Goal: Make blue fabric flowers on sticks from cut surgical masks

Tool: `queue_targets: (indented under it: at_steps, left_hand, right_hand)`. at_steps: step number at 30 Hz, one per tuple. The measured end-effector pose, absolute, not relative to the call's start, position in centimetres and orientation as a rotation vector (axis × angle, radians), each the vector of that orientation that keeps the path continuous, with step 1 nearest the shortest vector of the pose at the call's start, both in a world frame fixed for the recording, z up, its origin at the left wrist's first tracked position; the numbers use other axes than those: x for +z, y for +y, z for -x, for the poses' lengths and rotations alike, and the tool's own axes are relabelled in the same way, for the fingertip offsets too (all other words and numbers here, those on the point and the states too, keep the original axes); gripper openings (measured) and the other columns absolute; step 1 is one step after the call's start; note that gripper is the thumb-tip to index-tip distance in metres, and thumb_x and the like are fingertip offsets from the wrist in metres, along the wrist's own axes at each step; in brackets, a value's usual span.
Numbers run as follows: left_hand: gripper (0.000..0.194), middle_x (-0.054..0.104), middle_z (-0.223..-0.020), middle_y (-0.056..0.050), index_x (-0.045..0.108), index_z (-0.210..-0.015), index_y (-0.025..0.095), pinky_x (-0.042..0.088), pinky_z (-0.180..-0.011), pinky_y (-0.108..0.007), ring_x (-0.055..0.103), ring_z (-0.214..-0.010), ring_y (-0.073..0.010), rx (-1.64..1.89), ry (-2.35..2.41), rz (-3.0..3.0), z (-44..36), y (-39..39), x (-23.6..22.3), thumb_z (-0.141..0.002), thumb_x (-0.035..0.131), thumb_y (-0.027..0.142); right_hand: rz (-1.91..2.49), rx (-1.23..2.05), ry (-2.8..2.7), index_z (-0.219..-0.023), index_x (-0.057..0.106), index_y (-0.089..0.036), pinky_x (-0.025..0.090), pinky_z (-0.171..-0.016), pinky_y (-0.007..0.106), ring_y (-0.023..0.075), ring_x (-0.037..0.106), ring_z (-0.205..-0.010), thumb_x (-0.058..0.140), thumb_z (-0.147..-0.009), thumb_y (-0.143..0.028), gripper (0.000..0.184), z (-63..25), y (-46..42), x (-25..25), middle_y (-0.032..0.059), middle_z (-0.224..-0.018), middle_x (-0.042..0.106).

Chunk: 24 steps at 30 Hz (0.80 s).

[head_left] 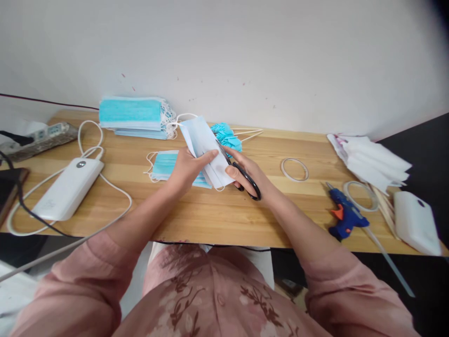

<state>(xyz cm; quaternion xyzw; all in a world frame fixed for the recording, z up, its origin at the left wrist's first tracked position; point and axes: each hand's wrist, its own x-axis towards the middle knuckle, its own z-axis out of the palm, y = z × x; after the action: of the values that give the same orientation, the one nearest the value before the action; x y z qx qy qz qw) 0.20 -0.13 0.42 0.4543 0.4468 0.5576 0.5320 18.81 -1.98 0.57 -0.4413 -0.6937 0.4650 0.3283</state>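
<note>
My left hand (191,166) grips a pale face mask (201,135), its thumb pressed across the pleats. One white ear loop curls off the mask's upper end. Black-handled scissors (249,180) are in my right hand (247,168), their blades along the mask's right edge; whether they bite into it I cannot tell. Below my left hand another blue face mask (164,164) lies on the table, partly covered. Behind the held mask are blue ruffled flowers (228,135) on thin wooden sticks.
A stack of blue masks (129,112) sits at the back left. A white power bank (68,189) with looped cable is at the left. Rolls of tape (294,169), a blue glue gun (345,213), white sheets (368,157) and a white case (416,222) lie to the right.
</note>
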Motion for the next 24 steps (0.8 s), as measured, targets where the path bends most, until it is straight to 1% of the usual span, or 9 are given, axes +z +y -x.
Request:
queue_targets:
  at_steps: [6,10,12,14,18,21,24]
  left_hand:
    - [0.042,0.077,-0.092,-0.01,0.07,-0.091,0.013,0.06,-0.078,-0.039,0.072,-0.087,-0.0276,1.321,1.036,-1.09,-0.16,-0.08,0.31,-0.064,0.087,0.041]
    - [0.043,0.077,-0.092,-0.01,0.07,-0.091,0.013,0.06,-0.078,-0.039,0.072,-0.088,-0.0283,1.29,1.044,-1.077,-0.17,-0.02,0.16,-0.063,0.087,0.041]
    - [0.042,0.077,-0.092,-0.009,0.07,-0.09,0.013,0.06,-0.078,-0.039,0.073,-0.088,-0.0281,1.284,1.039,-1.049,-0.17,0.01,0.12,-0.063,0.087,0.04]
    - [0.04,0.076,-0.092,-0.01,0.07,-0.09,0.013,0.06,-0.077,-0.038,0.072,-0.087,-0.0275,1.286,1.025,-1.027,-0.17,0.02,0.11,-0.063,0.086,0.038]
    - [0.037,0.076,-0.092,-0.009,0.07,-0.09,0.013,0.06,-0.077,-0.038,0.072,-0.086,-0.0268,1.292,1.004,-1.021,-0.16,0.02,0.1,-0.064,0.086,0.036]
    - [0.04,0.076,-0.092,-0.009,0.07,-0.091,0.013,0.06,-0.077,-0.039,0.072,-0.085,-0.0269,1.283,1.008,-1.027,-0.14,0.01,0.08,-0.064,0.086,0.038]
    - [0.041,0.076,-0.092,-0.009,0.07,-0.091,0.013,0.059,-0.077,-0.039,0.072,-0.085,-0.0275,1.27,1.028,-1.038,-0.13,-0.01,0.09,-0.064,0.086,0.039]
  right_hand:
    - [1.172,1.267,-1.779,-0.157,0.039,-0.018,0.041,-0.052,0.026,0.0107,0.048,-0.051,0.06,-0.085,-0.074,0.093,-18.65,-2.31,1.26,-0.0046,-0.065,0.052]
    - [1.175,1.256,-1.798,-0.157,0.04,-0.017,0.04,-0.052,0.026,0.0108,0.047,-0.052,0.058,-0.086,-0.074,0.093,-18.73,-2.29,1.14,-0.0041,-0.066,0.052]
    - [1.169,1.23,-1.841,-0.157,0.039,-0.017,0.042,-0.054,0.026,0.012,0.05,-0.056,0.057,-0.088,-0.072,0.09,-18.86,-2.29,1.07,-0.0026,-0.068,0.054]
    - [1.157,1.204,-1.88,-0.158,0.038,-0.018,0.046,-0.058,0.028,0.0141,0.055,-0.062,0.056,-0.09,-0.071,0.088,-18.97,-2.31,1.03,0.0005,-0.075,0.06]
    - [1.147,1.18,-1.898,-0.159,0.037,-0.018,0.05,-0.065,0.031,0.0181,0.062,-0.073,0.054,-0.089,-0.073,0.09,-19.0,-2.29,0.97,0.0057,-0.088,0.066]
    - [1.142,1.197,-1.889,-0.158,0.037,-0.016,0.049,-0.065,0.03,0.0174,0.061,-0.072,0.054,-0.088,-0.074,0.092,-18.91,-2.23,0.93,0.0053,-0.087,0.065]
    - [1.129,1.232,-1.861,-0.157,0.038,-0.015,0.046,-0.061,0.027,0.014,0.056,-0.066,0.056,-0.088,-0.074,0.092,-18.83,-2.17,0.92,0.0018,-0.08,0.061]
